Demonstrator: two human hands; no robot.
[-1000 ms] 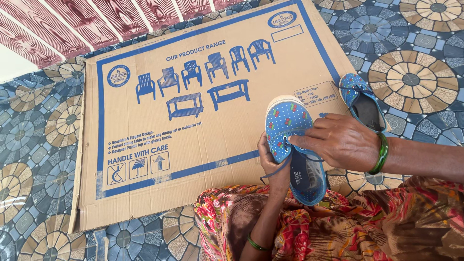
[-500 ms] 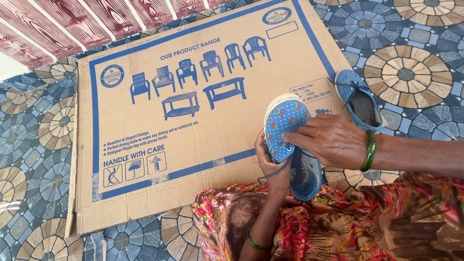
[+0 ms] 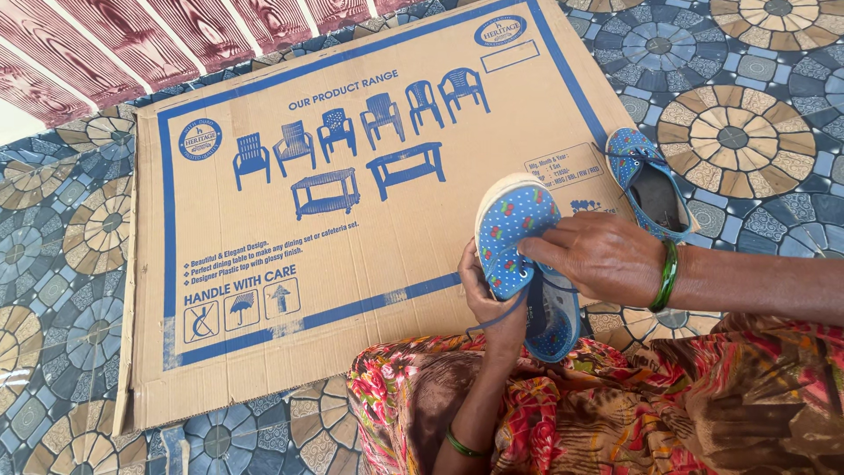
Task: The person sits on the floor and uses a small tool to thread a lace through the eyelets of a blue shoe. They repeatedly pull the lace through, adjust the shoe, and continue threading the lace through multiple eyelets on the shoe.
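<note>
**Two blue shoes, one in hand**

A patterned tile floor (image 3: 747, 132) carries one flattened cardboard sheet (image 3: 369, 264) printed in blue. Over its lower right part, the left hand (image 3: 483, 295) grips one blue dotted shoe (image 3: 523, 255) from beneath, toe up. The right hand (image 3: 607, 259) pinches its lace on top. A second shoe (image 3: 651, 180) lies just beside, at the cardboard's edge. Each wrist wears one green bangle.

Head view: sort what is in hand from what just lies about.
In hand:
- blue spotted canvas shoe, cupped by the left hand
- its dark blue lace, under the right hand

Lying about:
- matching blue shoe
- flattened brown cardboard box
- patterned blue tile floor
</note>
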